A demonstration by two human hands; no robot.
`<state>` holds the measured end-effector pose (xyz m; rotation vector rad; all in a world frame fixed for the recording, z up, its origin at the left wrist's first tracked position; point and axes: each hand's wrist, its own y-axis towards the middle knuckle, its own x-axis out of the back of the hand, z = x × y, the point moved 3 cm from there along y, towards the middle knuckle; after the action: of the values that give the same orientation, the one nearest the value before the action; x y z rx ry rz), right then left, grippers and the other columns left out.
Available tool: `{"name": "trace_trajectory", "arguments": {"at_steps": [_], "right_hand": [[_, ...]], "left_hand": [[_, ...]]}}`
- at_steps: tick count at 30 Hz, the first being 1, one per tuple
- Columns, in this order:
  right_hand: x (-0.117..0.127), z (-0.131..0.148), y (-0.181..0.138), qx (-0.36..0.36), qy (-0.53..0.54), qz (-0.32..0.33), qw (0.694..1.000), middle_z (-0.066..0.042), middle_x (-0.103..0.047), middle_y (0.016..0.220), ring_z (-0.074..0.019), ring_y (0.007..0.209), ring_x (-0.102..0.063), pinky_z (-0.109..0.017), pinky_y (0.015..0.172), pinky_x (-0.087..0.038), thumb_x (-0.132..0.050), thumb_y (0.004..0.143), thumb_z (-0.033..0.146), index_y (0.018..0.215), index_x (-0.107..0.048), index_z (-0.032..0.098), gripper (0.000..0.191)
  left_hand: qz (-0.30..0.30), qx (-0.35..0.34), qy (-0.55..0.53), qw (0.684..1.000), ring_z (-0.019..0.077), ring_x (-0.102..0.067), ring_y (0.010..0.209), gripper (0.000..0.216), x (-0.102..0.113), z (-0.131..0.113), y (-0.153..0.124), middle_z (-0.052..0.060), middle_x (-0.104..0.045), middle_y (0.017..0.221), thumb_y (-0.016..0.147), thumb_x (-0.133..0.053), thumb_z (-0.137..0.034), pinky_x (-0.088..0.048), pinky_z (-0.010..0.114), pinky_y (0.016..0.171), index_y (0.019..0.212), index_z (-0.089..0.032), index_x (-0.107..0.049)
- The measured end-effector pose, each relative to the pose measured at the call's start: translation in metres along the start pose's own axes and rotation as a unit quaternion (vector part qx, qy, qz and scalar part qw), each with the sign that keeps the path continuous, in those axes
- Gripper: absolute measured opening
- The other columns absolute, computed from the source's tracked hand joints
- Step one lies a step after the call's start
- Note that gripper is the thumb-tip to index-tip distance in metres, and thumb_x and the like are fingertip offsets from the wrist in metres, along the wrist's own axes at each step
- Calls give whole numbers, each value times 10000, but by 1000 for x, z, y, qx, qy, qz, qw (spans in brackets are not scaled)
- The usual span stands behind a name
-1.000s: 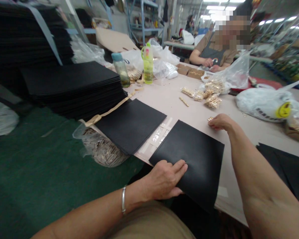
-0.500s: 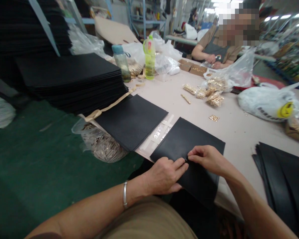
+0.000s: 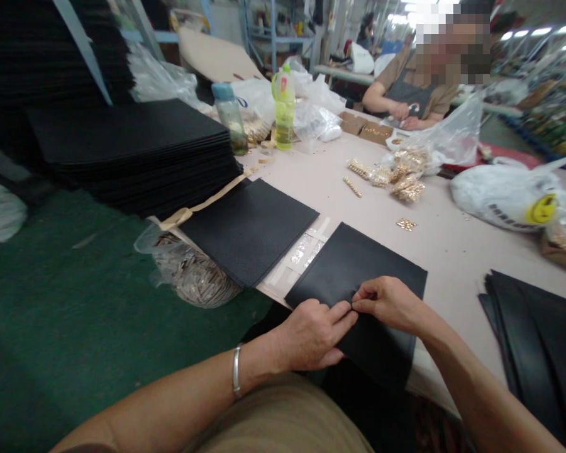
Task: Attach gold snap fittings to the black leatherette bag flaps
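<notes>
A black leather-like sheet [image 3: 339,264], apparently stacked on others, lies at the table's near edge in front of me. On its near part, my left hand [image 3: 311,336] has its index and middle fingertips pressed down, with the thumb at the sheet's edge. Just right of those fingertips, my right hand [image 3: 382,305] is closed in a pinch, thumb against index finger, touching the sheet. Whatever sits in the pinch is too small to make out. To the left, a second pile of black sheets [image 3: 255,229] rests across a strip of taped table.
A tall stack of black sheets [image 3: 141,138] rises at left. Gold-coloured metal pieces [image 3: 408,182] are bagged and loose beyond my hands. A white plastic bag [image 3: 504,195] and more black sheets [image 3: 542,340] are at right. Two bottles [image 3: 283,116] stand behind; a person [image 3: 410,94] works opposite.
My right hand's pinched fingertips have shifted slightly left, up against my left fingertips. My left hand has stayed almost in place. The sheets have not moved.
</notes>
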<state>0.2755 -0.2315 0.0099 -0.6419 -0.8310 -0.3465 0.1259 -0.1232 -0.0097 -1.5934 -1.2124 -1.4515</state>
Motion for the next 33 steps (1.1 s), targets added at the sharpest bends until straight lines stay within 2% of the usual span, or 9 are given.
{"name": "trace_trajectory", "arguments": {"at_steps": [12, 18, 23, 33], "right_hand": [[3, -8, 8, 15, 68, 53, 996, 7, -672, 635, -143, 599, -557, -252, 562, -374, -650, 733, 324, 694, -733, 194, 159], [2, -7, 8, 14, 78, 42, 996, 8, -690, 635, -147, 601, -581, -244, 550, -382, -660, 726, 300, 689, -741, 201, 134], [6, 4, 8, -5, 45, 26, 999, 7, -712, 645, -149, 628, -624, -228, 536, -387, -673, 689, 250, 691, -755, 203, 94], [17, 17, 17, -69, -42, 67, 994, 0, -721, 716, -155, 686, -647, -208, 513, -387, -732, 665, 289, 761, -755, 224, 118]], "left_hand": [[8, -3, -9, 1000, 217, -606, 814, 647, 2, 1, 1, 96, -577, 1264, 828, -633, -417, -433, 389, 626, 1369, -132, -424], [20, 2, -17, 1000, 231, -619, 853, 637, 2, 1, 1, 102, -576, 1279, 825, -627, -407, -453, 385, 648, 1369, -139, -433], [30, 9, -21, 999, 270, -611, 987, 717, -4, 2, -2, 144, -497, 1421, 816, -628, -364, -484, 402, 736, 1443, -135, -365], [38, 27, -31, 998, 261, -625, 950, 645, -7, 6, 0, 133, -491, 1457, 832, -604, -283, -507, 415, 793, 1442, -185, -416]]}}
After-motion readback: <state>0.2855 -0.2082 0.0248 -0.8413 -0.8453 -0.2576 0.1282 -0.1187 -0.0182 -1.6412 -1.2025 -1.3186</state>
